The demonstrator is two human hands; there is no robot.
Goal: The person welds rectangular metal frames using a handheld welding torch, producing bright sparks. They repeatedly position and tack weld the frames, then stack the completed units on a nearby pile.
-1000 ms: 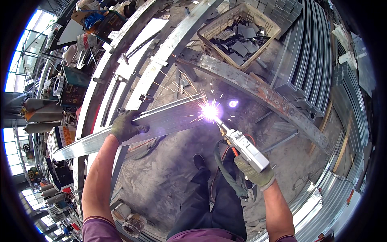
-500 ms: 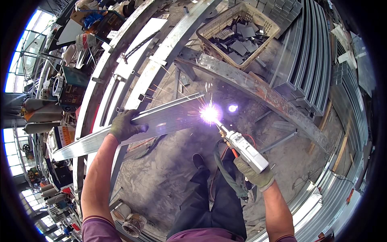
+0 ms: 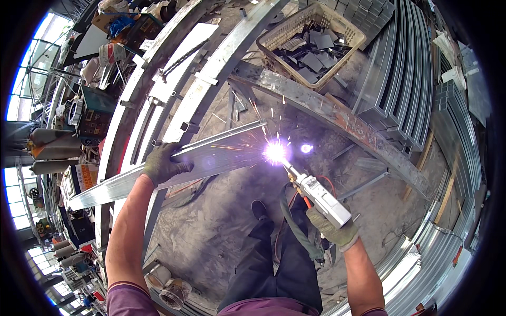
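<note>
Our gloved left hand (image 3: 165, 165) curls over the metal beam (image 3: 216, 159), apparently to steady it, while our right hand (image 3: 333, 227), closed round the white torch (image 3: 324, 199), sits clear of the sparks (image 3: 275, 152).

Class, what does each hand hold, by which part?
The gloved right hand holds a white boxy torch by its rear; the gloved left hand, a long silvery metal beam by its upper edge, about midway.

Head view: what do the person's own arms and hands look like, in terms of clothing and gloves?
The left hand and right hand wear dull olive-green work gloves that end near the wrists. Both forearms are bare, below short purple sleeves with darker trim near the hem.
</note>
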